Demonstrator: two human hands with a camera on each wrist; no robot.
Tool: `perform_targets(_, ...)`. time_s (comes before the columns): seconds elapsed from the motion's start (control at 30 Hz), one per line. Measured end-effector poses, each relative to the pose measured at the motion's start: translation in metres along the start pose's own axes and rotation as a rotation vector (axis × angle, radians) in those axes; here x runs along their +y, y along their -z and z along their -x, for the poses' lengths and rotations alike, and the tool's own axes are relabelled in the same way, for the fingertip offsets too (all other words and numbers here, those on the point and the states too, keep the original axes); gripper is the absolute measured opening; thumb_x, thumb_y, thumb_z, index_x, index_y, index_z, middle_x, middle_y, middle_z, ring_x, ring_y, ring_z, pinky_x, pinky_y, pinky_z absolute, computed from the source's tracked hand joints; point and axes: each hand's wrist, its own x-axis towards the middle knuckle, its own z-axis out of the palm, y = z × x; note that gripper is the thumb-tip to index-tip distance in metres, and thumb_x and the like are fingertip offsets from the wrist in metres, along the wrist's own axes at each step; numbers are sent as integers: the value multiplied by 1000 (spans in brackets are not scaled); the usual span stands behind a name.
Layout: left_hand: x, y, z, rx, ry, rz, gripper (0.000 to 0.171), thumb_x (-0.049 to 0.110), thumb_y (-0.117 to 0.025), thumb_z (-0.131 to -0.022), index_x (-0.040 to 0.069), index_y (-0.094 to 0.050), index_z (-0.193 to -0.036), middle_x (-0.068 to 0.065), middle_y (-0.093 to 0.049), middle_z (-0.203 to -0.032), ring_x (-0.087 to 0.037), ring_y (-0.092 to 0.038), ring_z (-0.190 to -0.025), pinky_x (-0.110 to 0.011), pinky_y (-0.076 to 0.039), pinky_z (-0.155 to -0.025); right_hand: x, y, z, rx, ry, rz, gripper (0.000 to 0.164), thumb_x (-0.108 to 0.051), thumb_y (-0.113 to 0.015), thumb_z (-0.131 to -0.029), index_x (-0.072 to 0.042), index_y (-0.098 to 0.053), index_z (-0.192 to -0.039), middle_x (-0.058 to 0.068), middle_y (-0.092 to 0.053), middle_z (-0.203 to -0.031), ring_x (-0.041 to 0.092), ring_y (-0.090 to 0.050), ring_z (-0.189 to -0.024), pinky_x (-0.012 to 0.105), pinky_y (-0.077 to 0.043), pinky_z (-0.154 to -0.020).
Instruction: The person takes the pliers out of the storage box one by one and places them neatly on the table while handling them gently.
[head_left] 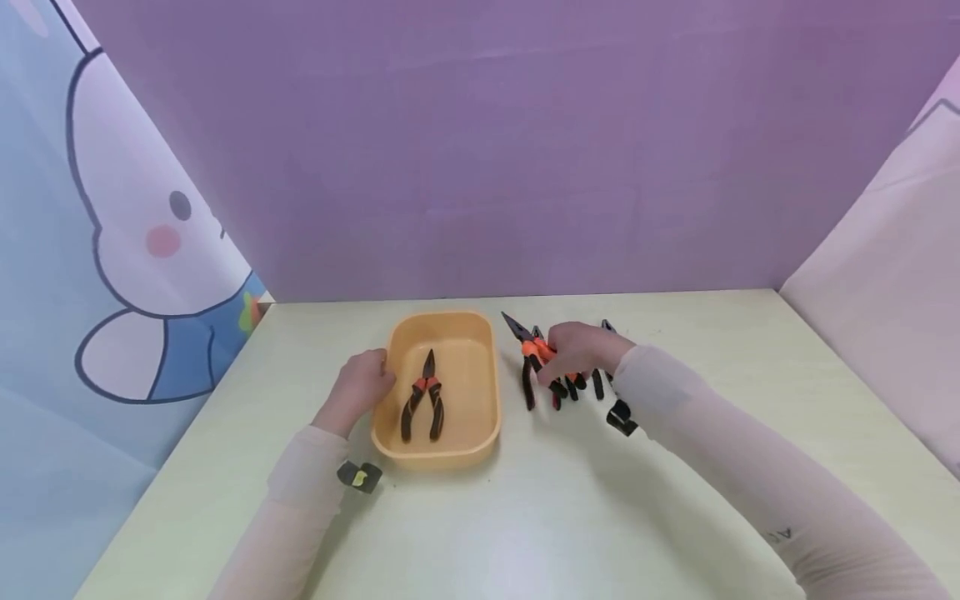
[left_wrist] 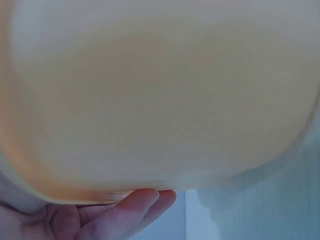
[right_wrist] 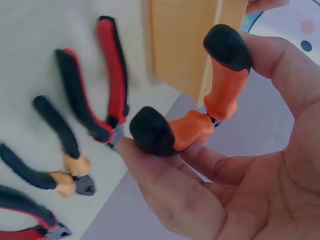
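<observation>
My left hand grips the left rim of a yellow plastic tray. In the left wrist view, the tray's wall fills most of the picture, with fingers along its edge. Inside the tray lies a pair of long-nose pliers with dark handles and red near the pivot, tips pointing away. To the tray's right, my right hand holds orange-and-black long-nose pliers by their spread handles, thumb and fingers on the black ends. Their jaws point up and left in the head view.
Several other pliers lie on the table beneath and beside my right hand, including a red-and-black pair, an orange-and-black pair and another red-and-black pair. A purple backdrop stands behind the pale table.
</observation>
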Motion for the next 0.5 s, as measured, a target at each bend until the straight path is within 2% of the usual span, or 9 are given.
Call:
perform_targets(0.3,-7,1,-1,-2,8,4,6,2,-48,-85,2,-49,-79,-9,-49,-68,-20,-48,-61,-27,-43,-52,25,-1,2,23,-25,-48,37,-30,-71,-79,-8,-42,-87,3,-42,-77,15,-40,-60,30,-42,-57)
perform_targets(0.5,-8,4,2,15,9,-8,7,1,-47,-83,2,-48,-76,-8,-48,-67,-20,-47,-60,-27,-42,-51,39,2,0,33,-61,-78,37,-30,-70,-79,-6,-43,-87,5,-41,-81,17,-43,-65,33,-48,-63)
